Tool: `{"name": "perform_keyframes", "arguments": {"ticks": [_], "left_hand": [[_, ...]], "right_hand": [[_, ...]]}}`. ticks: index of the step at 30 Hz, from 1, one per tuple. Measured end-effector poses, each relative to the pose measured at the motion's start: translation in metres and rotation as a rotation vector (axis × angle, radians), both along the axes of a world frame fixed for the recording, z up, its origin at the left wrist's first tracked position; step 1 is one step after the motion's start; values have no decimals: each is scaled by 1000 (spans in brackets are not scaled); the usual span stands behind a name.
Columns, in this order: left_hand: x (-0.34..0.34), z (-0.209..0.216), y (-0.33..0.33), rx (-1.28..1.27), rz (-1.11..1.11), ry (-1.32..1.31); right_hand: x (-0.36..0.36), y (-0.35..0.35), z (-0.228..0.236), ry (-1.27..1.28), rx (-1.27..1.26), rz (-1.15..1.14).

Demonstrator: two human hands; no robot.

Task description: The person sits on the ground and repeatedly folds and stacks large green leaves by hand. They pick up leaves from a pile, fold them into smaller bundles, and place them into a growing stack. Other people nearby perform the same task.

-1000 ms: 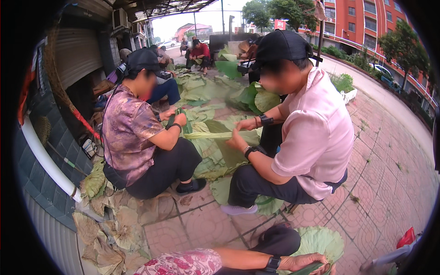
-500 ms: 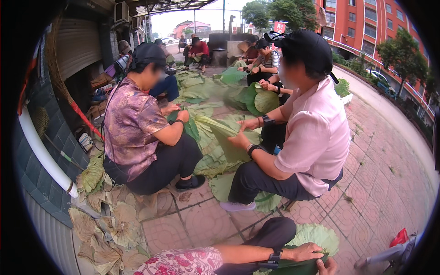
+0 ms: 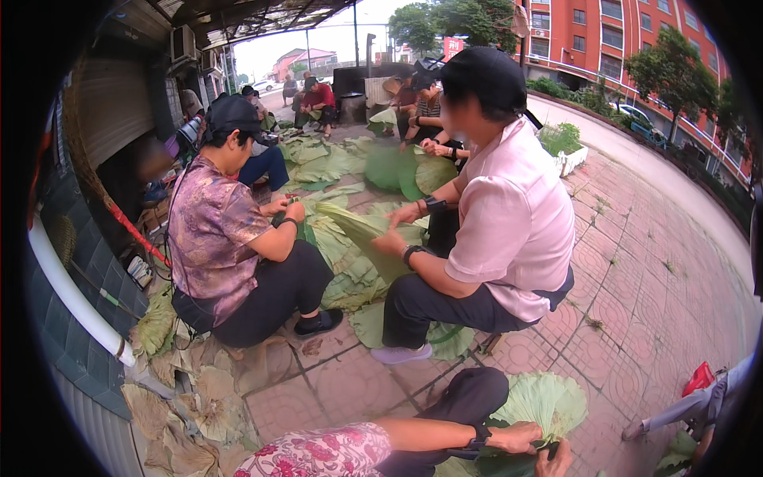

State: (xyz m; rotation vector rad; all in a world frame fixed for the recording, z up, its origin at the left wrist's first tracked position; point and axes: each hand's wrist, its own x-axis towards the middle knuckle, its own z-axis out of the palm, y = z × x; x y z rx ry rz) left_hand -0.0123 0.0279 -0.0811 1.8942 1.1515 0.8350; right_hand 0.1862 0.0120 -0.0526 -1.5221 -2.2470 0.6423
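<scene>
At the lower right my left hand, reaching out of a floral sleeve with a dark wristband, is closed with its fingers pinching at a lotus leaf. Right beside it, my right hand is bent at the lower edge, thumb and fingers pressed on the same leaf. The dark green side of this lotus leaf shows under my hands. A pale, ribbed lotus leaf fans out just beyond my fingers; whether it joins the dark one cannot be told. My dark-trousered knee is next to my left forearm.
Two people in black caps squat ahead; one holds a folded pale leaf. Green leaves lie piled between them. Dried brown leaves cover the paving at left, near a white pipe. Someone with a red bag is at the right edge.
My hands have come closer together at the leaf, and more of the pale leaf shows beyond them. The view has shifted, so the two people ahead appear farther left.
</scene>
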Motion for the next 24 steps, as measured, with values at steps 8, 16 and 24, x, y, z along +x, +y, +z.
{"name": "perform_keyframes", "arguments": {"ticks": [8,16,24], "left_hand": [[22,-9,-5,78,-39,17],[22,-13,-4,107,-31,62],[-22,-9,8,-39,51,121]], "right_hand": [[8,-11,18,-8,68,-132],[23,-3,-13,73,-138,-60],[-6,9,1,378,-348,-233]]}}
